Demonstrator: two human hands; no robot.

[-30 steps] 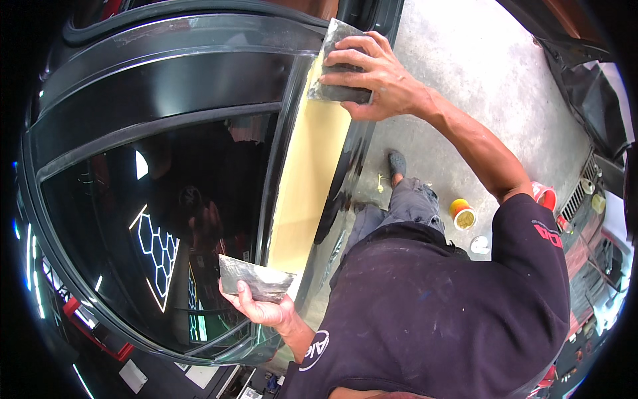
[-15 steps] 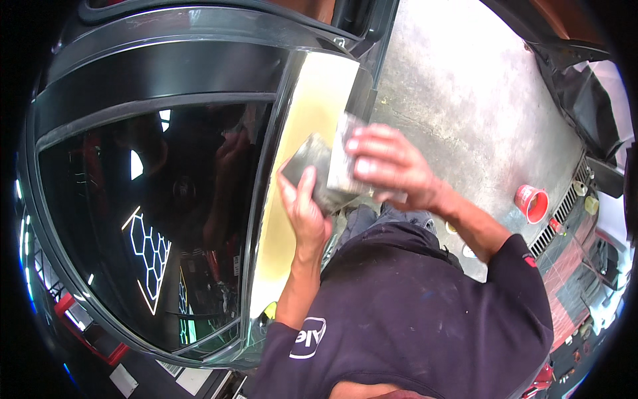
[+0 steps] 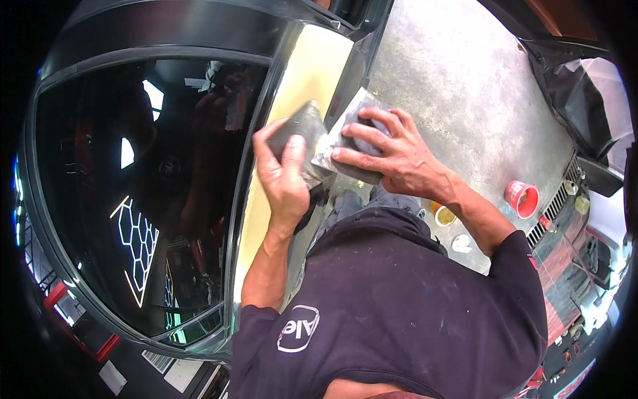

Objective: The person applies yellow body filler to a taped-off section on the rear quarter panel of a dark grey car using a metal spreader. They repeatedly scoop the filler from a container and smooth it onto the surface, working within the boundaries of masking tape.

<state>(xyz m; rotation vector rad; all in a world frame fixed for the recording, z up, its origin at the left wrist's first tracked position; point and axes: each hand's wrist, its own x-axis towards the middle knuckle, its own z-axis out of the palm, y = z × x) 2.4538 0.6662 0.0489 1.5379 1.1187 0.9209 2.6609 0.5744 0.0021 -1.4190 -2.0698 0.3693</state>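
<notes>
My left hand (image 3: 284,186) grips a dark grey, dusty flat pad (image 3: 302,122), thumb on top and fingers around its far side. In my right hand (image 3: 415,158) is a sanding block (image 3: 359,110) with a dark body and a pale, dusty grey face, fingers spread over its back. The block's lower left edge meets or overlaps the pad; exact contact is hard to make out. Both are held above a long yellowish-cream patch (image 3: 318,63) on the dark car's roof side, beside the glossy black roof glass (image 3: 159,213).
On the concrete floor (image 3: 452,86) to the right stand a red bucket (image 3: 520,199) and a yellow container (image 3: 443,214), with a white round item (image 3: 460,243) near it. A drain grate (image 3: 537,234) runs behind the bucket. Black sheeting (image 3: 565,100) hangs at the far right.
Both hands have shifted slightly left and, in the picture, upward. The block has tilted, showing more of its dark back. The view has moved, revealing the yellow container and white item more fully.
</notes>
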